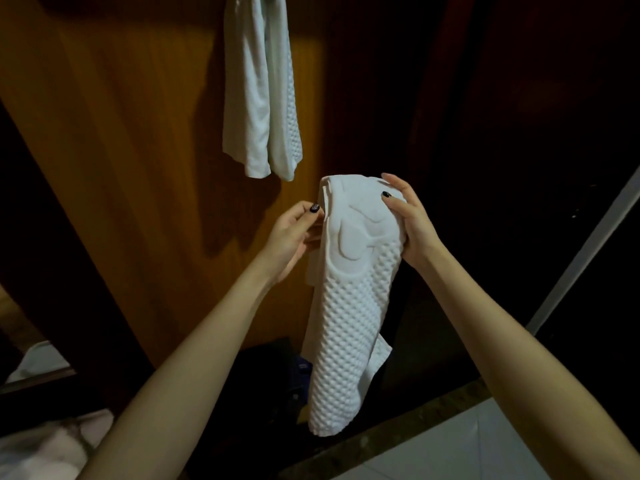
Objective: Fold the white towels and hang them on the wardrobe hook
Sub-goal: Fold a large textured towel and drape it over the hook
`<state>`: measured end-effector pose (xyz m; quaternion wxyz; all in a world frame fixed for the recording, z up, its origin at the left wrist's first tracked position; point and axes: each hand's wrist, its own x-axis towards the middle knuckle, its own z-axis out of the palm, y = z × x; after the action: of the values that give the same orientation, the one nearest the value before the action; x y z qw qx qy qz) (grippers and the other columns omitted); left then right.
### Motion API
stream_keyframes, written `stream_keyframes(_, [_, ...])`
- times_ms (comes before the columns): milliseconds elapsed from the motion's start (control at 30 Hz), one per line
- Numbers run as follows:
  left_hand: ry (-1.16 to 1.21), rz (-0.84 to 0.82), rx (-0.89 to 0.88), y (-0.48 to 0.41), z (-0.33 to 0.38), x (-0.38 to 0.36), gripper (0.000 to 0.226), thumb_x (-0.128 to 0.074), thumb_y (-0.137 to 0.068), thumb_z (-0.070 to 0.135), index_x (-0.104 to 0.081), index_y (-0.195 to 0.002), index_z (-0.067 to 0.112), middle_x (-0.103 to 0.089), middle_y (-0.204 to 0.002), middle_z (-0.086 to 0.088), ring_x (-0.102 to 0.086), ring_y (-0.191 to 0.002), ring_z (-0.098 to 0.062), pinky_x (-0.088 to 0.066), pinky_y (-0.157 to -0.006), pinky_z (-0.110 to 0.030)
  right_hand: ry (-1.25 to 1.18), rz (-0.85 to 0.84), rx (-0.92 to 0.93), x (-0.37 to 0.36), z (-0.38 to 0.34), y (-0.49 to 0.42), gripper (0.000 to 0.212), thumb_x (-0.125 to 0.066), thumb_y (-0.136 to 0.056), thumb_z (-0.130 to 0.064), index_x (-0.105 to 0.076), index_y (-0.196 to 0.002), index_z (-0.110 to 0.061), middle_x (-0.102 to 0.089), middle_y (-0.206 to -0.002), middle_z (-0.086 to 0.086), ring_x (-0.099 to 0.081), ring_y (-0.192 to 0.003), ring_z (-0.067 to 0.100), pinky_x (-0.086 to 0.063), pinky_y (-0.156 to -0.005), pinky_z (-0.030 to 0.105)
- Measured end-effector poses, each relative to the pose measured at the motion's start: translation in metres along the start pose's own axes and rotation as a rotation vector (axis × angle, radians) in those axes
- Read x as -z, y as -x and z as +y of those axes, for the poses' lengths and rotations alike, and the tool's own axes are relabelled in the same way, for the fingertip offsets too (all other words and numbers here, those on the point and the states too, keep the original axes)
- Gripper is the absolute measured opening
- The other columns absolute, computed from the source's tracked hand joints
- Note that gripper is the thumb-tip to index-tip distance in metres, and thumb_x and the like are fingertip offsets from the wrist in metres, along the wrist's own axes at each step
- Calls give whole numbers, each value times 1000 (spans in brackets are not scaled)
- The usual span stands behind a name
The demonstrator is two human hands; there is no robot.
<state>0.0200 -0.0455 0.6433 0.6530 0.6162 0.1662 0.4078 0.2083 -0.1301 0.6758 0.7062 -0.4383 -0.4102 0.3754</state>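
A white waffle-textured towel (pixel 349 323), folded into a long strip, hangs in front of me from my two hands. My left hand (pixel 294 237) pinches its upper left edge between thumb and fingers. My right hand (pixel 410 220) grips the top right of the fold, fingers curled over it. Two more white towels (pixel 259 98) hang folded against the wooden wardrobe door (pixel 138 150), up and to the left; the hook that holds them is out of view above the frame.
The open dark wardrobe interior (pixel 519 133) lies to the right of the door. A dark bag with a blue item (pixel 298 372) sits low behind the towel. White bedding (pixel 45 448) shows at the lower left, pale floor tiles (pixel 467 445) at the lower right.
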Motion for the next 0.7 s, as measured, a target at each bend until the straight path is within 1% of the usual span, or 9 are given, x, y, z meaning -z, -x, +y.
stream_keyframes(100, [-157, 23, 6, 0, -3, 3, 22, -41, -101, 19, -62, -95, 15, -71, -86, 9, -67, -81, -3, -52, -70, -18, -82, -30, -45, 1, 5, -3, 30, -52, -96, -8, -57, -121, -24, -67, -109, 1, -71, -87, 17, -59, -71, 31])
stream_keyframes(167, [-315, -30, 21, 1, -10, 5, 27, -41, -101, 21, -64, -100, 6, -69, -96, -4, -65, -90, -11, -53, -82, -29, -136, -53, -64, 1, 7, -6, 29, -51, -96, -8, -58, -119, -24, -66, -111, 4, -71, -89, 18, -59, -72, 31])
stream_keyframes(233, [-404, -12, 10, 2, -18, 5, 30, -43, -99, 20, -61, -93, -4, -61, -92, -17, -57, -88, -22, -46, -81, -42, -155, -72, -72, 0, 7, -9, 29, -51, -96, -8, -59, -119, -25, -66, -113, 5, -71, -91, 19, -59, -72, 31])
stream_keyframes(300, [-368, 43, -53, 3, -21, 3, 18, -46, -98, 8, -57, -86, 3, -58, -85, -12, -54, -81, -19, -43, -75, -39, -181, -83, -73, -1, 6, -12, 30, -51, -96, -8, -59, -120, -25, -66, -115, 5, -71, -95, 21, -59, -75, 32])
stream_keyframes(367, [-304, 27, -67, 4, -24, 3, 16, -46, -96, -2, -59, -95, 8, -62, -92, -2, -62, -85, -7, -49, -78, -26, -223, -88, -68, -1, 5, -16, 31, -50, -96, -9, -58, -121, -25, -65, -118, 6, -70, -98, 22, -59, -78, 34])
stream_keyframes(433, [-264, 8, 10, 6, -30, 6, 13, -44, -97, 1, -57, -101, 4, -62, -94, -5, -63, -83, -5, -50, -74, -23, -264, -91, -64, -2, 3, -20, 31, -50, -96, -9, -58, -122, -24, -64, -119, 7, -69, -99, 22, -59, -80, 35])
stream_keyframes(533, [-304, -6, 163, 10, -34, 8, 23, -40, -101, 10, -52, -83, 4, -53, -74, -7, -54, -56, 3, -41, -52, -12, -324, -90, -62, -5, 0, -26, 31, -48, -97, -8, -57, -122, -23, -64, -118, 6, -70, -97, 21, -59, -80, 34])
stream_keyframes(600, [-340, -20, 149, 8, -33, 9, 36, -40, -101, 12, -44, -65, 10, -45, -55, 1, -40, -39, 5, -28, -42, -11, -345, -88, -59, -5, 0, -29, 30, -46, -98, -8, -57, -122, -23, -64, -118, 6, -70, -98, 22, -59, -81, 35])
stream_keyframes(700, [-282, -25, 81, 8, -29, 15, 50, -45, -99, 14, -44, -50, 22, -41, -42, 14, -33, -37, 3, -24, -39, -12, -373, -87, -67, -3, 1, -33, 30, -45, -98, -7, -57, -121, -22, -65, -118, 7, -70, -99, 23, -59, -83, 36])
